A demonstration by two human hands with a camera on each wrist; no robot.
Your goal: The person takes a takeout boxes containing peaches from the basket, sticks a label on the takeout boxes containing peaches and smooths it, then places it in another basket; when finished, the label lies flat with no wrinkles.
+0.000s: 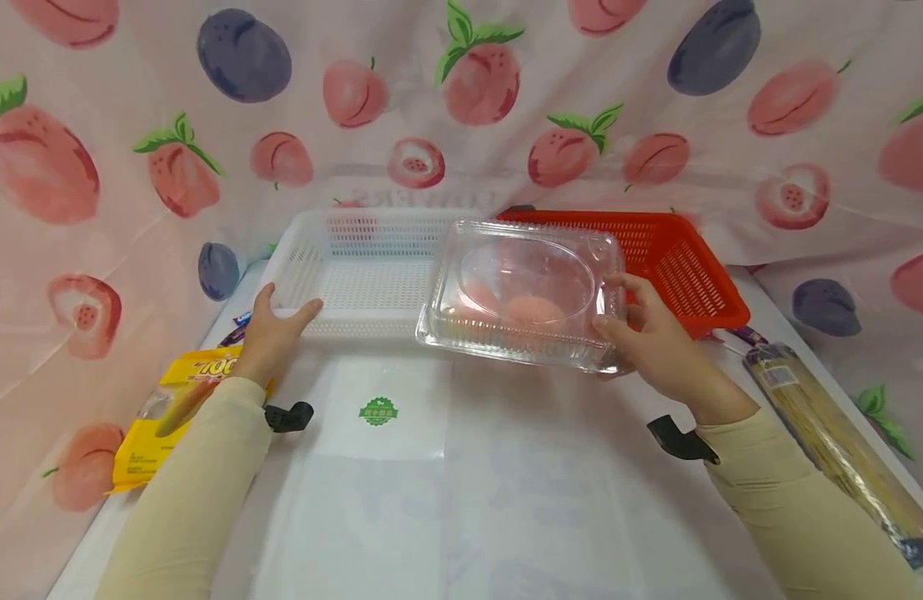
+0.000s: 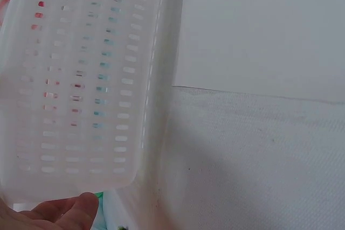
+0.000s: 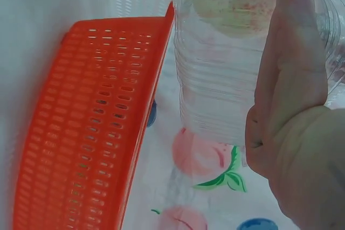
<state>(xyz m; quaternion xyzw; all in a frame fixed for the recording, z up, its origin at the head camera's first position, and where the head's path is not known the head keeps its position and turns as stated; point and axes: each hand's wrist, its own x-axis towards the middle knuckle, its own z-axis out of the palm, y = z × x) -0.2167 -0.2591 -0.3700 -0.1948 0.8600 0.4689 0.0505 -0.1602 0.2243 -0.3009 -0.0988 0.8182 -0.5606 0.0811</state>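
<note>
In the head view my right hand (image 1: 652,350) grips the right end of a clear plastic clamshell box (image 1: 521,250), thumb on the near side. The box is raised and tilted, overlapping the inner ends of both baskets in view. Round pinkish fruit (image 1: 534,310) shows through it; in the right wrist view one fruit (image 3: 232,6) looks yellowish with red speckles. My left hand (image 1: 269,337) is at the near left corner of a white perforated basket (image 1: 356,325), thumb and forefinger spread apart at its rim. The left wrist view shows only part of that hand, beside the basket's end.
A red perforated basket (image 1: 694,267) stands right of the white one. A yellow snack bag (image 1: 149,442) lies at the left edge, a long clear packet of pale strands (image 1: 829,433) at the right. A green label (image 1: 378,411) is on the table; a fruit-print curtain (image 1: 431,108) hangs behind.
</note>
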